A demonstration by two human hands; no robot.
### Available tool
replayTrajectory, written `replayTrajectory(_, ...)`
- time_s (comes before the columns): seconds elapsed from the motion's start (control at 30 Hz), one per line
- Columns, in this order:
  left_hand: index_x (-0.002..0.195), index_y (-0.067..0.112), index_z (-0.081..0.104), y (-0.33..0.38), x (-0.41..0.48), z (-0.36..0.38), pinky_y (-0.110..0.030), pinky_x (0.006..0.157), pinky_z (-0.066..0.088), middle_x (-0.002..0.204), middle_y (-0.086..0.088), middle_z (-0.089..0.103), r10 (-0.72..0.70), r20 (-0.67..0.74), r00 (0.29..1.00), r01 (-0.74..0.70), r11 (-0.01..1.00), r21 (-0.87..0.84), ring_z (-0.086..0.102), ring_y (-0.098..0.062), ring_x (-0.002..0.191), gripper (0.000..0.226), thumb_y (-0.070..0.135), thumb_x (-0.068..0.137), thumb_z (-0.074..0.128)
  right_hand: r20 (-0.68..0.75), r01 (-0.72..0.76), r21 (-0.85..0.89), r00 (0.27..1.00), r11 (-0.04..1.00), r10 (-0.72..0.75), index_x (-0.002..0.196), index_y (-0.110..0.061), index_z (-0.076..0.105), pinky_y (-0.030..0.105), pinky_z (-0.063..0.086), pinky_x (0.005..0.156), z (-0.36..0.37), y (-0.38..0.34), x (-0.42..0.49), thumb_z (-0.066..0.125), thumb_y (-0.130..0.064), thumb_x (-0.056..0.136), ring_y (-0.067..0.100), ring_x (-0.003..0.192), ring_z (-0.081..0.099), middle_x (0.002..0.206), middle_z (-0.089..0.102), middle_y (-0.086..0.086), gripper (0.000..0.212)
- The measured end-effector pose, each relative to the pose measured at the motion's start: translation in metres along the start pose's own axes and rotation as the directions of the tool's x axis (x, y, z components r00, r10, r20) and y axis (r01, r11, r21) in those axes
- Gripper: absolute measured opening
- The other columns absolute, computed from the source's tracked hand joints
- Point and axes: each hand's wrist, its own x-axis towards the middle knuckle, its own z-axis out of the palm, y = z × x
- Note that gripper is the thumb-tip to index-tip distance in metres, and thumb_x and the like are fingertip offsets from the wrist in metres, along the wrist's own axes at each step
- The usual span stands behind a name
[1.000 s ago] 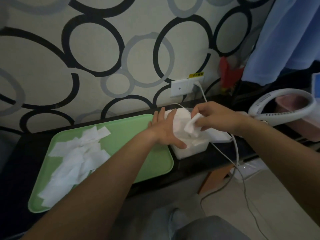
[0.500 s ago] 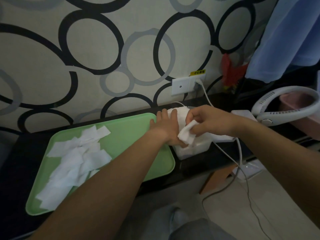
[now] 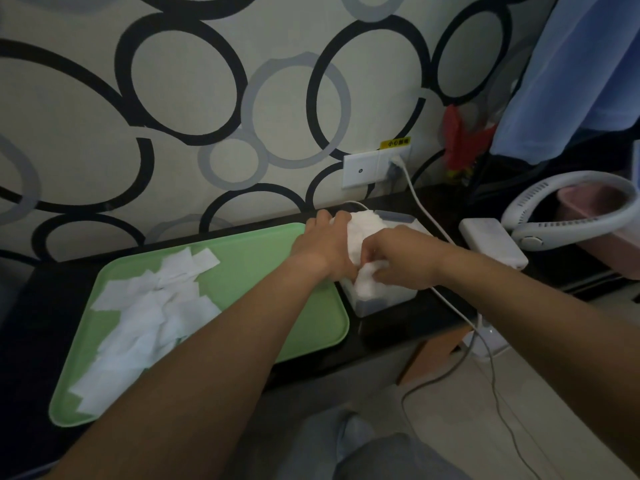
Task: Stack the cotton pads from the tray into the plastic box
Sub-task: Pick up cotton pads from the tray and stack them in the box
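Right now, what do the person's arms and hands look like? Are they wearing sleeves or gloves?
No sleeves and no gloves. The left arm and the right arm are bare all the way up to the picture's edge. The left hand and the right hand are bare too. I can see no watch, bracelet or ring, though the room is dim.
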Motion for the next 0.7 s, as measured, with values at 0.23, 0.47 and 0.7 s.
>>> replayTrajectory(0.23,0.149,0.026,0.027,0.000,0.000,-0.002,-0.047,0.104,0.044,0.143,-0.008,0.032,0.006,0.011,1.000,-0.005,1.000,-0.021,0.034,-0.031,0.134,0.108,0.048,0.063,0.088,0.149,0.013,-0.032,0.989,0.999,-0.008,0.099,-0.026,0.072,0.036,0.050,0.093,0.000,-0.008,0.008,0.070,-0.020,0.087,0.017,0.100,0.062,0.104,0.071,-0.003,0.014)
replayTrajectory(0.47,0.155,0.024,0.021,-0.006,-0.002,0.005,-0.041,0.116,0.030,0.154,-0.008,0.021,0.028,0.019,0.999,-0.024,0.981,-0.190,0.023,-0.030,0.143,0.115,0.042,0.064,0.089,0.130,-0.118,-0.202,0.981,0.972,0.146,0.111,-0.012,0.068,0.025,0.038,0.078,0.007,-0.015,0.013,0.064,-0.039,0.092,0.017,0.092,0.052,0.110,0.066,0.005,0.033)
replayTrajectory(0.7,0.152,0.014,0.029,-0.015,-0.015,-0.006,-0.035,0.119,0.028,0.155,-0.006,0.032,0.064,0.014,0.998,-0.053,0.916,-0.399,0.030,-0.023,0.144,0.113,0.038,0.061,0.092,0.035,-0.142,-0.239,0.987,0.961,0.155,0.099,-0.024,0.067,0.037,0.053,0.079,0.004,-0.019,0.005,0.072,-0.041,0.082,0.022,0.091,0.060,0.097,0.064,-0.001,0.024)
